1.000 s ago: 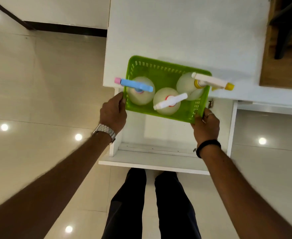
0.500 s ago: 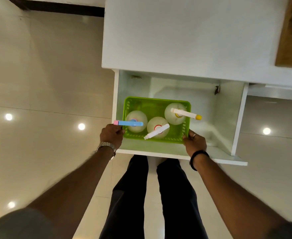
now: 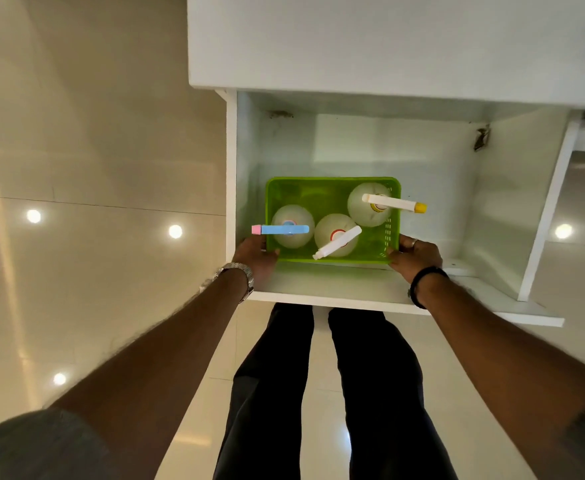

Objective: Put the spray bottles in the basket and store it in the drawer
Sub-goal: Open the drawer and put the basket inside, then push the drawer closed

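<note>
The left hand (image 3: pixel 254 252) is closed around the near-left corner of the green basket (image 3: pixel 332 194), fingers curled on the rim, a metal watch (image 3: pixel 239 273) at the wrist. Just above it the blue-triggered bottle (image 3: pixel 291 226) stands in the basket's left part, its pink-tipped nozzle jutting left past the rim. Next comes the middle bottle (image 3: pixel 336 235), white trigger angled toward the near wall. At the far right corner stands the third bottle (image 3: pixel 370 206), its yellow-tipped nozzle sticking out over the right rim. The right hand (image 3: pixel 414 254) clasps the near-right corner, a ring on one finger and a black band (image 3: pixel 426 285) at the wrist.

The basket sits inside the open drawer (image 3: pixel 353 289), toward its left and near side; whether it rests on the drawer floor cannot be told. All three bottles are loaded, so the step in hand is judged to be setting the basket down. Doing it well means lowering both corners evenly so no bottle tips, and letting go only once the base sits flat. The blue nozzle lies near the left drawer wall, so a nudge to the right should keep it clear. Bottle height should be checked against the worktop (image 3: pixel 388 39) edge before closing.
</note>
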